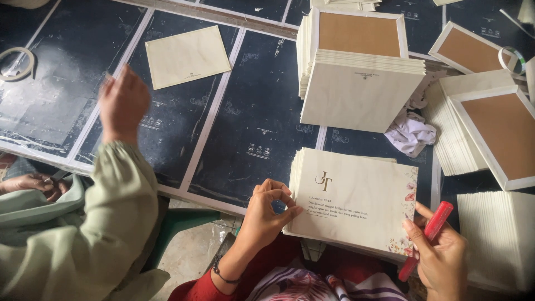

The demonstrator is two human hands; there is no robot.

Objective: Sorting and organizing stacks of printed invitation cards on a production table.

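— While pinching at the left edge of the stack of cream cards printed with gold lettering and a flower corner, best to keep the left hand light. Thumb and forefinger nearly closed, seemingly on the topmost card alone, other fingers curled clear.

— And the stack's place?

— Flat at the near edge of the tabletop covered in dark blue printed sheets, straight ahead of the body, between both hands.

— Right hand?

— Grip wrapped round a slim red plastic stick, perhaps a pen or a cutter; cannot tell which. Fingertips touching the stack's right corner.

— Advice for the lift?

— Judging by the pinch: peel one card only, steady the pile from the right, keep the red tip off the printed face.

— Further out?

— Plain cream card pile just behind. Brown-backed white-framed boards topping more piles behind and to the right. Crumpled white cloth between them. Single cream card lying alone, well apart. Tape ring at far left. Another person's raised hand above the sheets, pale green sleeve below.

— Boxes, trays?

— None in view. Every pile loose on the sheets, nothing inside anything.
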